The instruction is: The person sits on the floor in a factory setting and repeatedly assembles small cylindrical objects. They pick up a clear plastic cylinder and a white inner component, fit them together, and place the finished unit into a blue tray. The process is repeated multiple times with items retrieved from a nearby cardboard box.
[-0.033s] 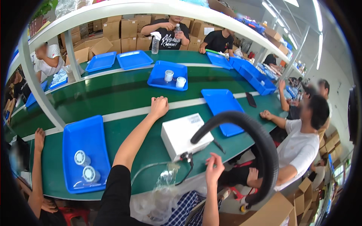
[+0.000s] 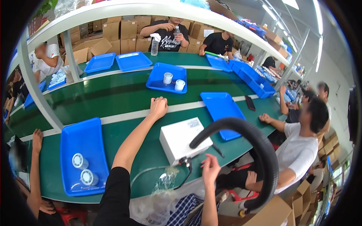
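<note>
My left arm reaches forward over the green table. My left hand (image 2: 159,108) rests at the pale strip along the belt, fingers curled in and nothing showing in them. My right hand (image 2: 211,169) hovers by the near table edge, empty, its fingers loosely apart. Between my hands stands a white box (image 2: 181,140) with a black corrugated hose (image 2: 247,130) arching out of it to the right. A cable and a clear tube come from its near side. Below the box, a clear plastic bag (image 2: 156,205) hangs at the table edge by my lap.
A blue tray (image 2: 85,141) at left holds two white round parts (image 2: 89,177). Another blue tray (image 2: 152,84) on the belt carries two white cups (image 2: 168,78). Behind the box lie a blue tray (image 2: 218,103) and a dark phone (image 2: 250,103). People sit around the table.
The view has shifted slightly, and my right hand sits a little further left. My left hand stays at the strip.
</note>
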Action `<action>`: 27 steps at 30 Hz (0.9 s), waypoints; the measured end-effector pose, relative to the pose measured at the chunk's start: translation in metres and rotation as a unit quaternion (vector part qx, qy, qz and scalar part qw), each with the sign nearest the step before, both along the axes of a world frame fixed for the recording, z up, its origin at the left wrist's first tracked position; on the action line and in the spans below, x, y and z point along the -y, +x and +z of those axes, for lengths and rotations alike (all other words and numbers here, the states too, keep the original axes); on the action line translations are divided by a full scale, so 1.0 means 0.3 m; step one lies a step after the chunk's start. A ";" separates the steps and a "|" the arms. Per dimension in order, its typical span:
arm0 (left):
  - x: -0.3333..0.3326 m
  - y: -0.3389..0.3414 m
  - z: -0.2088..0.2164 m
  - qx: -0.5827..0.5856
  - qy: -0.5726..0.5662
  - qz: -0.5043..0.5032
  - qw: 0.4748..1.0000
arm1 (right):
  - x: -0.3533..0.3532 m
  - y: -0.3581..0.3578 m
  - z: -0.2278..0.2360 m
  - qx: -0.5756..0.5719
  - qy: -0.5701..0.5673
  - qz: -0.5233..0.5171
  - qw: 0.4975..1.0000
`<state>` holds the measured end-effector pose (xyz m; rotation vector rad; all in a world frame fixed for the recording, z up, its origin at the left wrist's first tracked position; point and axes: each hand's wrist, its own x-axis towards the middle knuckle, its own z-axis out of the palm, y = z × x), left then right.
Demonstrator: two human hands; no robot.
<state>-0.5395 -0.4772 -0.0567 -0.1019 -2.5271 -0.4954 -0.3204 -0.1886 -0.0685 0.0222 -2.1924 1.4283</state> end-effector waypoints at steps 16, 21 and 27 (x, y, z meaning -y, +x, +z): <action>0.080 -0.627 0.190 0.246 0.050 -0.039 0.967 | 0.042 -0.024 -0.060 0.047 0.063 -0.070 0.994; 0.056 -0.675 0.118 0.297 0.044 -0.015 0.954 | 0.033 -0.012 -0.050 0.069 0.090 -0.067 0.991; 0.157 -0.729 0.096 0.247 -0.010 0.020 0.969 | 0.047 -0.033 0.002 0.007 0.132 -0.043 0.990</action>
